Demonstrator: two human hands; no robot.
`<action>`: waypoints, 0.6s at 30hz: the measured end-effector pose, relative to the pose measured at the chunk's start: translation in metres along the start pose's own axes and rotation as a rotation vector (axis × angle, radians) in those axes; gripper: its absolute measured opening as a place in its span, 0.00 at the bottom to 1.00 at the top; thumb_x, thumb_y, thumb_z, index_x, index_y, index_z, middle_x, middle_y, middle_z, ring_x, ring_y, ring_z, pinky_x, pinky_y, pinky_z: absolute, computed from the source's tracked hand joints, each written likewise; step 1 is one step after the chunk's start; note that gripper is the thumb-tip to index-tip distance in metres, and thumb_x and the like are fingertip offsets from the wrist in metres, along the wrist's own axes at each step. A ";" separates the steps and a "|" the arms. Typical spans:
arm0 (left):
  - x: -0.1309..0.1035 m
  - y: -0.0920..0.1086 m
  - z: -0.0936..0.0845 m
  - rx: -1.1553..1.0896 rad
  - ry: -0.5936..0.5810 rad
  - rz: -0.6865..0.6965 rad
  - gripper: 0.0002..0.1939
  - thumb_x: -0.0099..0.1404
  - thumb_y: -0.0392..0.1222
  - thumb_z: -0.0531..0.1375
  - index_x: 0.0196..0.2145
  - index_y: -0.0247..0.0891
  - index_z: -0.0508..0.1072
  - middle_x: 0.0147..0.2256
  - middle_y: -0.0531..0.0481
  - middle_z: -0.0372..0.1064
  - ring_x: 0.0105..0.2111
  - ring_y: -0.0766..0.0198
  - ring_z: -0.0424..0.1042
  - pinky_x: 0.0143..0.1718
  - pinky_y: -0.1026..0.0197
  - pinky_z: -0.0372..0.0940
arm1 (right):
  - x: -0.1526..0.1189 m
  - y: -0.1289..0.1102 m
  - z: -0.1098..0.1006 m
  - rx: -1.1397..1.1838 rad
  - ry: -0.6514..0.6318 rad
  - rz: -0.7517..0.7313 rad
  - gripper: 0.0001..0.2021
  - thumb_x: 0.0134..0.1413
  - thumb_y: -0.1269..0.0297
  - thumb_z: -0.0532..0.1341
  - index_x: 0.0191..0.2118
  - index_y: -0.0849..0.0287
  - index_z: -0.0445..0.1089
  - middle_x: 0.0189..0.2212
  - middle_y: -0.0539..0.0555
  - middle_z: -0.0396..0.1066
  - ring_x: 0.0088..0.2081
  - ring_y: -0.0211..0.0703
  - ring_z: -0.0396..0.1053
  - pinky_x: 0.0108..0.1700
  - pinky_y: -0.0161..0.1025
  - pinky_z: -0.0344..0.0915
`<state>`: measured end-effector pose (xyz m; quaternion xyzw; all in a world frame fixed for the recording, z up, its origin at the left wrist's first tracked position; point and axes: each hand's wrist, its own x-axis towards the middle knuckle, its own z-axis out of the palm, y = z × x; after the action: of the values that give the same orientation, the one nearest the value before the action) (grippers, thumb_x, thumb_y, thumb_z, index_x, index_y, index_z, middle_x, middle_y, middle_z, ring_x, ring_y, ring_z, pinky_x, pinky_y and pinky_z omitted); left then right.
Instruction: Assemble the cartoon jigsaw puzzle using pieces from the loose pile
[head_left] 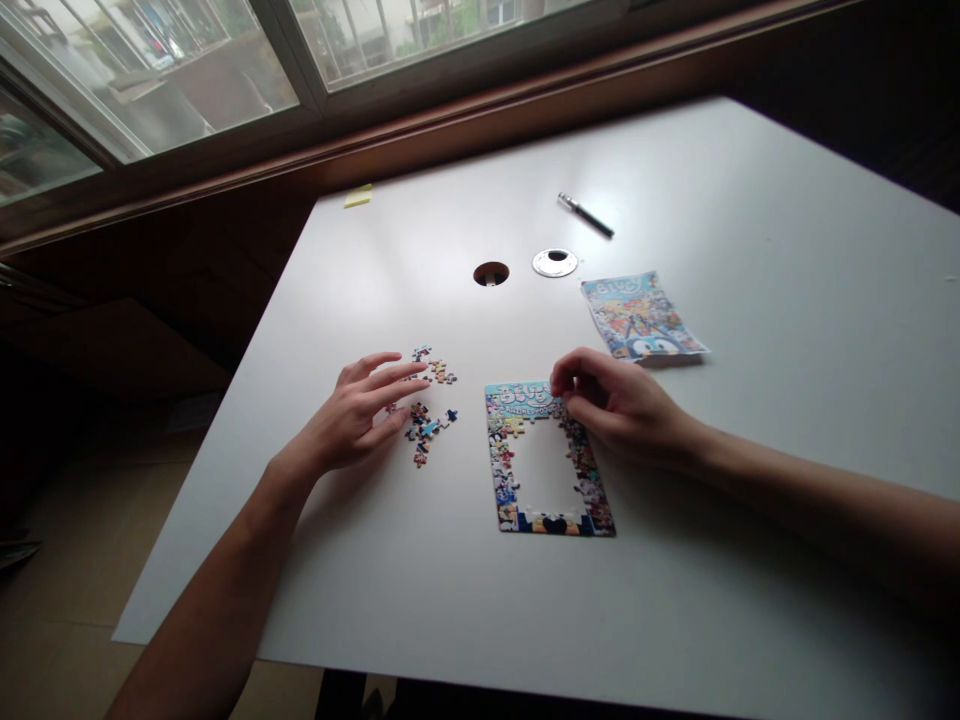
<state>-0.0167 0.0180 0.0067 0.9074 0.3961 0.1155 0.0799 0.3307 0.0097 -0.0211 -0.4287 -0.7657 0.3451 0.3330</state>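
A jigsaw puzzle (504, 490) lies flat on the white table, its border joined into a rectangular frame around a bare middle. Over its top right corner is my right hand (611, 400), fingers curled together in a pinch; whatever sits between the fingertips is hidden. My left hand (364, 410) hovers with fingers spread at the edge of the loose puzzle pieces (427, 430), which lie in a scattered heap left of the frame. Its fingers partly cover some of them. A creased picture sheet (641, 318) with matching artwork rests beyond my right hand.
On the white table (450, 600), a dark pen (586, 215) lies near the far side. A round cable hole (491, 274) is cut in the top, with its silver cover (555, 263) beside it. A yellow sticky note (358, 196) marks the far left corner, below a window (420, 40).
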 end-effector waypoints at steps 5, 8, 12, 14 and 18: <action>-0.002 0.001 0.000 0.037 0.049 -0.043 0.11 0.68 0.40 0.56 0.45 0.45 0.75 0.49 0.51 0.74 0.55 0.53 0.65 0.59 0.46 0.52 | -0.001 0.000 0.000 0.003 0.003 0.004 0.08 0.51 0.74 0.57 0.37 0.55 0.65 0.29 0.50 0.67 0.26 0.38 0.61 0.29 0.38 0.58; -0.001 0.002 0.001 0.059 0.064 -0.046 0.15 0.68 0.41 0.55 0.52 0.45 0.71 0.53 0.50 0.71 0.58 0.53 0.62 0.60 0.47 0.51 | -0.001 0.000 0.000 0.002 0.002 0.005 0.08 0.51 0.74 0.57 0.37 0.55 0.65 0.29 0.49 0.66 0.26 0.38 0.60 0.28 0.37 0.58; 0.003 0.010 0.005 0.040 -0.081 -0.005 0.26 0.71 0.41 0.51 0.66 0.49 0.55 0.64 0.52 0.58 0.65 0.54 0.51 0.63 0.47 0.45 | 0.000 0.000 0.000 0.005 -0.002 0.004 0.08 0.52 0.74 0.57 0.37 0.55 0.65 0.29 0.49 0.66 0.25 0.38 0.59 0.28 0.37 0.58; 0.003 0.013 0.006 0.041 -0.100 -0.003 0.24 0.72 0.41 0.50 0.64 0.50 0.57 0.63 0.53 0.60 0.63 0.55 0.54 0.63 0.48 0.45 | 0.000 0.000 0.000 0.008 -0.001 0.002 0.08 0.51 0.73 0.57 0.37 0.55 0.65 0.29 0.49 0.66 0.26 0.38 0.60 0.28 0.38 0.58; 0.002 0.010 0.009 0.083 -0.015 -0.051 0.22 0.71 0.44 0.52 0.61 0.48 0.62 0.61 0.49 0.61 0.62 0.52 0.56 0.62 0.48 0.46 | 0.000 0.000 0.000 0.006 0.000 0.005 0.08 0.51 0.73 0.57 0.37 0.55 0.65 0.29 0.49 0.66 0.26 0.38 0.60 0.28 0.38 0.58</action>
<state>-0.0055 0.0119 0.0004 0.9005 0.4228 0.0899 0.0482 0.3308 0.0093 -0.0212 -0.4295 -0.7636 0.3483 0.3332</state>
